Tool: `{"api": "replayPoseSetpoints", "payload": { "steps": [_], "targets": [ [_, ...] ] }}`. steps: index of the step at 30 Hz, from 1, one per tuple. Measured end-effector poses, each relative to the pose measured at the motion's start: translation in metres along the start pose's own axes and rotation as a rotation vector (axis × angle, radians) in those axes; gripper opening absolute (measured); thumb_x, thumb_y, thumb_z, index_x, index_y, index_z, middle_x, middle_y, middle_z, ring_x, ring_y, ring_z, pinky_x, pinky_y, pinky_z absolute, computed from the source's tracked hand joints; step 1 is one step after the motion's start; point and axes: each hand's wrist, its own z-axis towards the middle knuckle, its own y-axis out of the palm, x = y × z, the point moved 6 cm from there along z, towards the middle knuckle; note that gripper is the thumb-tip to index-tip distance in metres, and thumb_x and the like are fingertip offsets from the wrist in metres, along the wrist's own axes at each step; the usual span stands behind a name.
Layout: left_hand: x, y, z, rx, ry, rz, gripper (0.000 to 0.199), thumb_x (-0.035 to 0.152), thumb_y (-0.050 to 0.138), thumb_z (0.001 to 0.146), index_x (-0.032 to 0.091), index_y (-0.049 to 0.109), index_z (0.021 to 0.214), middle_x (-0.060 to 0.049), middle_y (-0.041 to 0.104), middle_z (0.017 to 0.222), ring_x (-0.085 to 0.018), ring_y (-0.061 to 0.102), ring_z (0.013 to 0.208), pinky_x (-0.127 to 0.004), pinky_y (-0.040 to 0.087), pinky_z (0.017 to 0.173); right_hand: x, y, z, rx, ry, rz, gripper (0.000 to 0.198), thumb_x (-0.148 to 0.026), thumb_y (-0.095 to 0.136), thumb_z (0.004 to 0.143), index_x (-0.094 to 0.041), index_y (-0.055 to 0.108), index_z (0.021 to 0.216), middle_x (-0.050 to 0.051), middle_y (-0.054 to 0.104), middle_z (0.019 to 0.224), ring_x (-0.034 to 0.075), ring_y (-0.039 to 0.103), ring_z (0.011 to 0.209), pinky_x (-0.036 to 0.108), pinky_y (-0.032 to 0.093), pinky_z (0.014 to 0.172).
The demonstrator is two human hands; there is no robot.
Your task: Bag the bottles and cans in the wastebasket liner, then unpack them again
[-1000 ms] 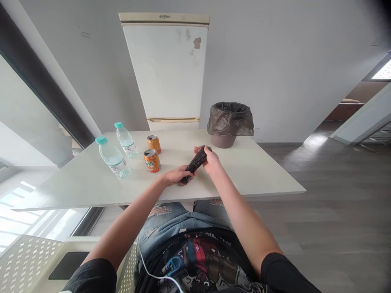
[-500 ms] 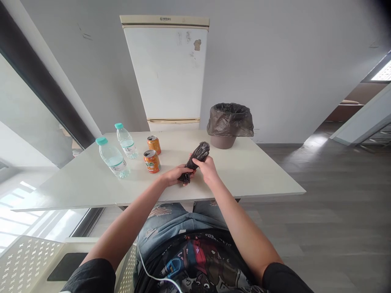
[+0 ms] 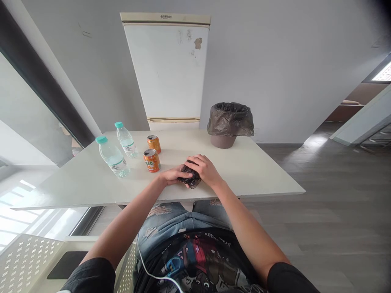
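Between my two hands is a bunched-up black plastic bag (image 3: 191, 178), held just above the near part of the table. My left hand (image 3: 173, 176) grips it from the left, thumb lying across the plastic. From above and the right, my right hand (image 3: 205, 169) wraps its fingers over the bag's far end, hiding that part. Left of my hands stand two orange drink cans, the nearer can (image 3: 152, 160) and the farther can (image 3: 154, 143), both with opened tops.
Two clear water bottles with teal caps, a nearer bottle (image 3: 113, 158) and a farther bottle (image 3: 126, 140), stand on the white table (image 3: 244, 173) at left. A bin with a dark liner (image 3: 230, 122) is at the back right. Behind stands a fridge (image 3: 168, 73).
The bag has gone from a long roll to a compact bunch. My right hand has turned over its far end and folded it toward my left hand, which stays in place.
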Motion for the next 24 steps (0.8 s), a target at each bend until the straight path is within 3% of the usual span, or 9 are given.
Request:
{"api": "replayPoseSetpoints", "payload": {
  "steps": [2,4,7,9,11,13,16,20,24],
  "targets": [
    [0.002,0.003,0.000,0.013,0.019,0.061,0.053,0.028,0.098,0.067,0.012,0.068,0.108,-0.010,0.075,0.095,-0.021,0.073,0.081,-0.028,0.061,0.066,0.005,-0.012,-0.004,-0.018,0.018,0.155,0.047,-0.017,0.057,0.101,-0.027,0.066,0.146,0.010,0.071,0.138,0.030,0.061,0.125,0.051,0.052,0.108],
    [0.005,0.006,0.000,0.026,0.036,0.086,0.051,0.026,0.097,0.067,0.011,0.069,0.107,-0.010,0.075,0.093,-0.020,0.073,0.078,-0.030,0.061,0.068,0.016,-0.028,-0.011,-0.054,0.091,0.380,0.066,-0.018,0.065,0.093,-0.031,0.054,0.157,0.009,0.066,0.146,0.029,0.061,0.129,0.050,0.053,0.108],
    [0.009,0.008,0.002,0.034,0.045,0.149,0.052,0.026,0.097,0.066,0.010,0.070,0.107,-0.010,0.077,0.093,-0.020,0.072,0.078,-0.030,0.059,0.071,0.040,-0.042,-0.025,-0.049,0.349,0.741,0.074,-0.034,0.072,0.090,-0.033,0.048,0.160,0.010,0.054,0.160,0.029,0.059,0.136,0.047,0.055,0.105],
    [0.008,0.008,0.003,0.026,0.028,0.232,0.054,0.025,0.098,0.064,0.011,0.072,0.108,-0.009,0.078,0.094,-0.018,0.071,0.078,-0.028,0.057,0.071,0.053,-0.033,-0.035,-0.027,0.595,0.880,0.065,-0.048,0.075,0.090,-0.027,0.060,0.150,0.014,0.060,0.153,0.030,0.063,0.129,0.044,0.058,0.099],
    [0.005,0.009,0.003,0.005,-0.007,0.307,0.056,0.025,0.100,0.061,0.012,0.073,0.108,-0.007,0.078,0.095,-0.018,0.071,0.079,-0.028,0.056,0.071,0.053,-0.011,-0.039,-0.089,0.737,0.944,0.061,-0.055,0.082,0.084,-0.021,0.072,0.133,0.014,0.072,0.134,0.029,0.068,0.118,0.041,0.057,0.096],
    [0.001,0.009,0.003,-0.021,-0.037,0.333,0.060,0.026,0.101,0.059,0.013,0.073,0.110,-0.007,0.078,0.098,-0.019,0.071,0.084,-0.029,0.057,0.076,0.044,0.011,-0.038,-0.152,0.731,1.002,0.055,-0.053,0.090,0.075,-0.019,0.078,0.116,0.011,0.078,0.115,0.027,0.070,0.110,0.039,0.055,0.097],
    [-0.001,0.012,0.003,-0.071,-0.012,0.236,0.071,0.037,0.101,0.065,0.013,0.069,0.123,-0.013,0.076,0.114,-0.024,0.073,0.100,-0.036,0.058,0.090,0.042,0.018,-0.037,0.000,0.724,1.073,0.043,-0.051,0.091,0.071,-0.019,0.077,0.097,0.005,0.077,0.098,0.024,0.071,0.100,0.035,0.056,0.092],
    [0.006,0.009,0.002,-0.039,0.088,0.053,0.063,0.058,0.082,0.086,0.018,0.062,0.131,-0.022,0.060,0.146,-0.033,0.065,0.128,-0.047,0.056,0.102,0.083,-0.019,-0.070,0.284,0.968,1.100,0.050,-0.050,0.094,0.066,-0.022,0.071,0.101,0.005,0.077,0.099,0.023,0.073,0.089,0.031,0.059,0.074],
    [0.007,0.010,0.001,-0.055,0.042,0.102,0.046,0.056,0.071,0.097,0.018,0.067,0.123,-0.018,0.061,0.141,-0.029,0.066,0.124,-0.045,0.053,0.107,0.145,-0.086,-0.129,0.337,1.089,0.915,0.055,-0.045,0.097,0.061,-0.022,0.070,0.104,0.007,0.077,0.102,0.021,0.074,0.084,0.029,0.058,0.067]
  ]
}}
